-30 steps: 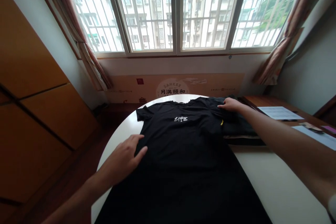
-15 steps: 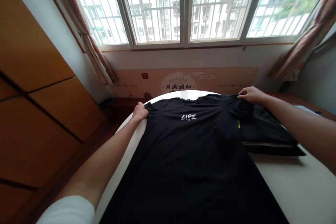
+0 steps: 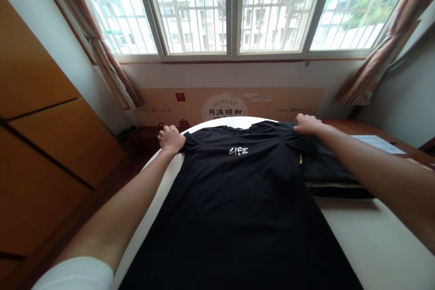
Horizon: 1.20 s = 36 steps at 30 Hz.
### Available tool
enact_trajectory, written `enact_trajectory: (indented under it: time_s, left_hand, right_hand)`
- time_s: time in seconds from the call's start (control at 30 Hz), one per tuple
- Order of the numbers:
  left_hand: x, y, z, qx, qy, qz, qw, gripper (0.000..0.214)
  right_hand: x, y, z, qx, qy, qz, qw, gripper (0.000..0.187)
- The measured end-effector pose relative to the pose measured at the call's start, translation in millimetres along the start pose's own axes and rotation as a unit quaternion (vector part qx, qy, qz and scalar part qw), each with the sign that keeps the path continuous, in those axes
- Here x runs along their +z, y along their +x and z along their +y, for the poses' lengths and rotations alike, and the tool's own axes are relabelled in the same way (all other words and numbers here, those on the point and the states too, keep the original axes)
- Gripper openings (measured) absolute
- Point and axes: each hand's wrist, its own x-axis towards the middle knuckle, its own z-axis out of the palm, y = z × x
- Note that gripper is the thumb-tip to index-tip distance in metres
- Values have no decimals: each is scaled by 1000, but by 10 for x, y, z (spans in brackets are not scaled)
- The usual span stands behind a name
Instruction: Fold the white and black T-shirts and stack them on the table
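Observation:
A black T-shirt [image 3: 238,199] lies spread on a white round-edged table [image 3: 387,231], its collar toward the window and white lettering on the chest. At its left sleeve, my left hand [image 3: 171,139] has its fingers bent but apart, and the thumb side touches the cloth. My right hand [image 3: 307,124] is closed at the far right sleeve, fingers curled over the fabric. Under and beyond that sleeve lies a stack of dark folded clothes [image 3: 335,167], partly hidden by my right forearm. A small yellow tag [image 3: 301,159] shows beside the shirt's right side.
A printed cardboard panel [image 3: 156,104] stands behind the table, below the barred window [image 3: 231,13]. Brown cabinets [image 3: 44,154] rise on the left. Papers [image 3: 377,143] lie on a wooden surface at the right. Curtains [image 3: 380,63] hang at both sides.
My left hand has loosened from a fist at the sleeve, its fingers now apart. My right hand's fingers are more curled. The whole view has shifted slightly, and the T-shirt stays spread.

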Motion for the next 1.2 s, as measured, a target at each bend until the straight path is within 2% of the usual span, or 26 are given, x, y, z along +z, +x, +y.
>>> enact_trajectory:
  time_s: [0.07, 0.13, 0.17, 0.2, 0.27, 0.4, 0.5, 0.57, 0.73, 0.87, 1.0, 1.1, 1.2]
  left_hand:
    - [45, 13, 178, 113, 21, -27, 993, 37]
    - [163, 34, 352, 230, 18, -114, 966, 44]
    - [243, 50, 427, 252, 19, -154, 955, 49]
    - [329, 70, 490, 254, 25, -186, 949, 55]
    - [492, 125, 571, 225, 42, -222, 948, 64]
    - [665, 264, 574, 175, 79, -238, 952, 71]
    - [660, 350, 563, 168, 93, -230, 954, 72]
    - [647, 387, 630, 171, 80, -207, 960, 71]
    - [747, 422, 1042, 218, 15, -158, 963, 51]
    - [881, 436, 1254, 254, -37, -125, 958, 38]
    - [973, 524, 1278, 225, -62, -108, 966, 39]
    - [1027, 647, 1311, 193, -60, -128, 971, 43]
    - [1051, 740, 1394, 177, -57, -149, 971, 38]
  right_hand:
    - [24, -29, -336, -51, -19, 3, 999, 59]
    - [110, -83, -705, -136, -7, -19, 990, 60]
    - [170, -110, -870, -174, -4, -29, 984, 61]
    - [235, -130, -1006, -202, -6, -42, 979, 61]
    - [361, -141, -1171, -206, -15, -80, 975, 62]
    - [512, -60, -1125, -128, -13, -130, 983, 61]
    - [523, 19, -1028, -98, 1, -120, 988, 60]
    - [500, 70, -1040, -74, 8, -107, 992, 59]
    - [436, 241, -1302, -29, 9, -53, 998, 54]
    - [452, 403, -1463, -37, 6, -54, 998, 53]
    - [530, 509, -1479, -43, -8, -84, 996, 42]
    - [593, 529, -1488, -41, -11, -89, 995, 34]
    - [616, 513, -1527, -37, -5, -68, 997, 30]
